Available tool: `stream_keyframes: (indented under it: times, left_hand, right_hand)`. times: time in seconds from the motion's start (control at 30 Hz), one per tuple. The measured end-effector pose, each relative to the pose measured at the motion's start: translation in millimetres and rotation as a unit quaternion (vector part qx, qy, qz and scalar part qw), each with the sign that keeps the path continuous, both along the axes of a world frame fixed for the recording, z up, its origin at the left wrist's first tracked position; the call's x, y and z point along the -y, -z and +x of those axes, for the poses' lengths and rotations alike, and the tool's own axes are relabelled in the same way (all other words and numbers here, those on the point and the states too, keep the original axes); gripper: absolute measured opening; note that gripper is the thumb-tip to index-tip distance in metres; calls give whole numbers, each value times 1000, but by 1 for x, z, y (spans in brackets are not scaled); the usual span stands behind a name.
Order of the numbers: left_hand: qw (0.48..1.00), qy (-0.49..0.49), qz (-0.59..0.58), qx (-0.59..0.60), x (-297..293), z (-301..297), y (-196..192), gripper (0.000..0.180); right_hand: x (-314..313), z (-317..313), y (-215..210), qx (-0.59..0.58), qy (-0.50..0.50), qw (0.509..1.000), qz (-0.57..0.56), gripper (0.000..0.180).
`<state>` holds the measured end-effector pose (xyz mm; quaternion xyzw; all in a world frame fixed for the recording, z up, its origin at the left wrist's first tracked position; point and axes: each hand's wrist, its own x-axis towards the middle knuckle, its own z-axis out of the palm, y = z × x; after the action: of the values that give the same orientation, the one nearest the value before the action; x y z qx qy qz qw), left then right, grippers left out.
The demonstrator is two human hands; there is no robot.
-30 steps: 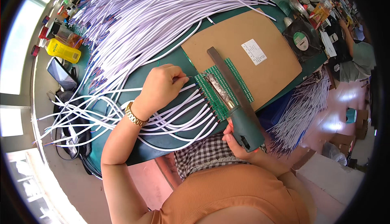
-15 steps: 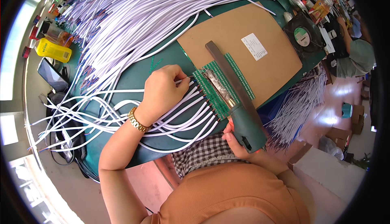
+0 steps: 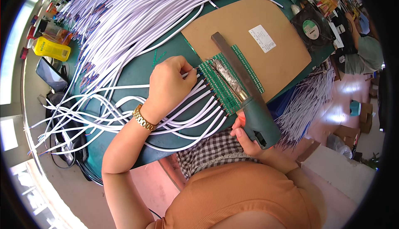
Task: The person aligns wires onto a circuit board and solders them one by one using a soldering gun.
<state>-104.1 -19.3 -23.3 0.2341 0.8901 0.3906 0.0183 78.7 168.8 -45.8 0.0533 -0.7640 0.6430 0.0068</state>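
Note:
My left hand [image 3: 171, 81] is closed in a pinch on the end of a white cable, at the left edge of a green circuit-board panel [image 3: 227, 103]. Several other white cables [image 3: 202, 136] run to that same edge, their thin wire ends on the board. My right hand [image 3: 248, 142] grips a dark green soldering gun [image 3: 261, 123] with an orange trigger. Its foil-wrapped barrel [image 3: 226, 74] lies over the panel, with the tip close to my left fingertips. Exact tip contact is too small to tell. Across the panel rests a brown bar [image 3: 237, 63].
Under the panel lies a brown cardboard sheet [image 3: 224, 19] with a white label. A large heap of white cables [image 3: 137, 17] covers the far left. A black fan [image 3: 311, 29] stands at the right, a yellow bottle [image 3: 50, 48] and a phone [image 3: 50, 74] at the left.
The whole view has shifted slightly, so the table appears higher. The soldering gun has turned a little and moved slightly over the panel. My left hand keeps its pinch at the board edge.

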Motion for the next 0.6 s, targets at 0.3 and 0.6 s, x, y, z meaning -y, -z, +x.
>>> stream_keyframes:
  times: [0.3, 0.6]
  left_hand:
    - [1000, 3, 23, 5, -3, 1, -3, 11]
    - [1000, 21, -8, -11, -1, 1, -4, 11]
  right_hand:
    - [11, -5, -12, 37, 57, 995, -73, 12]
    - [8, -5, -6, 17, 51, 996, -66, 15]
